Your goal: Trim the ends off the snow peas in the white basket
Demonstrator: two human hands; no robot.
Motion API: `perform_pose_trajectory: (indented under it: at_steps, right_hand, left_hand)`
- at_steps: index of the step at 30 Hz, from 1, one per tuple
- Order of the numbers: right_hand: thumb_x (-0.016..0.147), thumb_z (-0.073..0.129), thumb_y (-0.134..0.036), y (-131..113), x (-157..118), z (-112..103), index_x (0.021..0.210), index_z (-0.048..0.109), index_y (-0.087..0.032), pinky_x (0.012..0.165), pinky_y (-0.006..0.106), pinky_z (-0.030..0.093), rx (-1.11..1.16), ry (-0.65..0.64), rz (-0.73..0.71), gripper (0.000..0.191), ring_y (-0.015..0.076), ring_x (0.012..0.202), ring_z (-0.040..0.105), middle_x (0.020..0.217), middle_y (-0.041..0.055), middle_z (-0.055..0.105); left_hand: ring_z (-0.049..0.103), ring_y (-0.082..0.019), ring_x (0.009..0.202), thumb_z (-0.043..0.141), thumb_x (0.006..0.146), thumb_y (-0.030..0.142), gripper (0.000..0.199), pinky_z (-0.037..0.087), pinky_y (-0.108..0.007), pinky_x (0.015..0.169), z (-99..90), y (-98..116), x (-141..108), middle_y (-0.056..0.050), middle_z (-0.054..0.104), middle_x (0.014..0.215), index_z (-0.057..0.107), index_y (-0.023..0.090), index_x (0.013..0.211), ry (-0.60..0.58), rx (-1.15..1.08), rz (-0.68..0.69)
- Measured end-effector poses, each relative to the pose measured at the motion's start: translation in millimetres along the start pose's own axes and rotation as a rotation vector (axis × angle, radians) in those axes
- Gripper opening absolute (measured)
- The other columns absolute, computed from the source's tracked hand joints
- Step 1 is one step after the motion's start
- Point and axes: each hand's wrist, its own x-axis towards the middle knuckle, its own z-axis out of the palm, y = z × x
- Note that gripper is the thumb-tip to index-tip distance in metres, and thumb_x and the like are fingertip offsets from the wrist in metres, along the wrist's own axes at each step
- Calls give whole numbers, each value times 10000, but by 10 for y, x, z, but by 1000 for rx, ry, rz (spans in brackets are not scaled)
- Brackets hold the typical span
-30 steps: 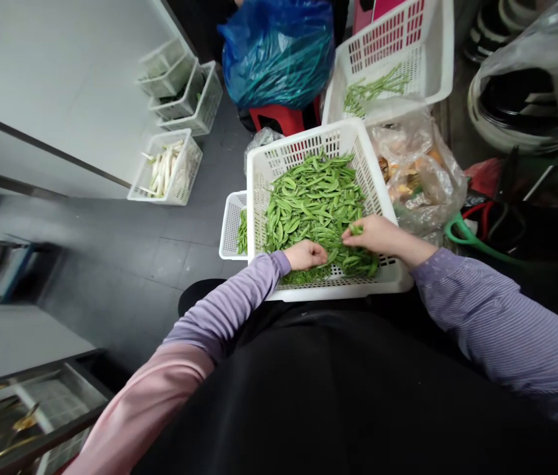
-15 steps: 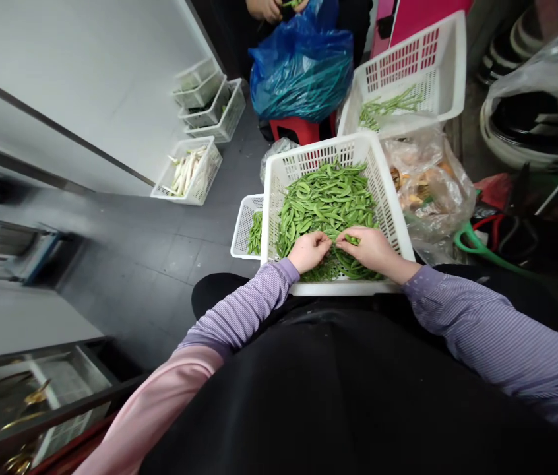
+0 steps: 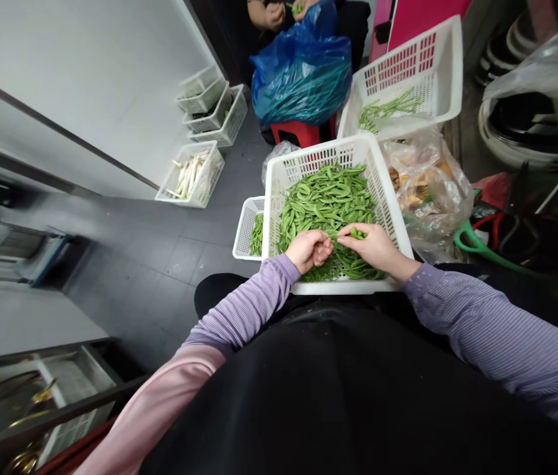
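Flat green snow peas (image 3: 331,198) fill a white slotted basket (image 3: 394,198) at my lap. Over its near part my right hand (image 3: 371,248) is closed on several snow peas, with green showing between thumb and fingers. Just left of it, my left hand (image 3: 309,251) has its fingers curled in; what they pinch, if anything, I cannot make out. A small gap lies between the two hands. Thin green trimmings (image 3: 322,272) gather beneath my left hand, near the basket's front rim.
A small white basket (image 3: 244,227) with pea pods stands to the left. Beyond are a blue plastic bag (image 3: 301,72) on a red stool (image 3: 299,134), a co-worker's hands (image 3: 275,14), a basket with green stalks (image 3: 450,72), a clear bag (image 3: 437,178) and a basket of white roots (image 3: 204,188).
My hands have drawn slightly apart, and the left fingers have curled in and turned. The peas in my right hand show higher. The co-worker's hands have moved apart a little.
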Motion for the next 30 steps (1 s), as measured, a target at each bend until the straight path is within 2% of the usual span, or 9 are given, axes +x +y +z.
perform_pose_trajectory:
  at_steps: [6, 9, 12, 15, 18, 21, 24, 27, 30]
  right_hand:
    - [499, 737, -411, -4, 21, 37, 750, 536, -188, 410, 215, 319, 609, 70, 236, 390, 72, 384, 398, 449, -79, 453]
    - [447, 773, -373, 8, 38, 44, 757, 521, -188, 399, 207, 321, 681, 59, 287, 440, 63, 381, 400, 470, -83, 464]
    - [457, 764, -374, 45, 44, 80, 769, 524, -186, 399, 213, 317, 659, 56, 288, 436, 71, 383, 399, 463, -80, 460]
    - [577, 687, -390, 56, 36, 63, 809, 554, -179, 421, 241, 342, 479, 89, 263, 340, 100, 412, 428, 495, -47, 486]
    - [714, 575, -340, 1, 20, -50, 876, 617, -179, 565, 286, 423, -6, 148, -1, 232, 165, 649, 556, 766, 53, 609]
    - [756, 530, -265, -57, 17, -152, 888, 660, -210, 693, 284, 423, -486, -50, -328, 193, 197, 862, 562, 989, 68, 610]
    - [735, 551, -242, -48, 36, -153, 794, 669, -196, 661, 273, 415, -619, -169, -345, 140, 189, 785, 572, 840, 57, 634]
    - [677, 609, -262, -2, 68, -131, 710, 630, -174, 596, 263, 409, -344, -21, -183, 96, 158, 647, 554, 665, 21, 606]
    - [643, 626, -291, 10, 121, -216, 691, 551, -180, 434, 221, 349, 197, 141, 39, 142, 97, 439, 444, 478, -48, 480]
  left_hand:
    - [390, -38, 416, 525, 596, 91, 44, 307, -152, 400, -133, -378, 70, 53, 472, 478, 547, 125, 580, -53, 795, -123]
    - [437, -25, 528, 567, 564, 38, 302, 363, -128, 489, -190, -378, 60, 41, 554, 688, 600, 127, 851, 23, 751, 10]
    - [454, -28, 506, 491, 743, 188, 293, 370, -147, 469, -123, -219, 39, 3, 562, 775, 539, 117, 1023, -29, 519, 94]
    - [421, -37, 446, 346, 829, 223, 264, 365, -170, 467, -26, -66, 33, 11, 536, 653, 579, 108, 874, -75, 580, 123]
    - [437, -72, 495, 394, 790, 181, 237, 384, -201, 556, 4, 29, 30, 9, 522, 569, 594, 122, 678, -18, 940, 212]
    - [485, -122, 579, 452, 746, 184, 202, 381, -231, 611, 4, 126, 21, -24, 553, 581, 601, 135, 619, -22, 1280, 283]
    - [508, -139, 627, 439, 753, 206, 216, 378, -236, 626, 35, 213, 37, -37, 585, 636, 623, 143, 658, 12, 1369, 389]
    - [512, -130, 645, 369, 798, 211, 290, 386, -225, 634, 59, 160, 114, -34, 585, 662, 641, 133, 731, 129, 1290, 461]
    - [521, -130, 661, 397, 796, 212, 274, 398, -229, 633, 0, -116, 253, -48, 590, 745, 651, 126, 852, 98, 1324, 354]
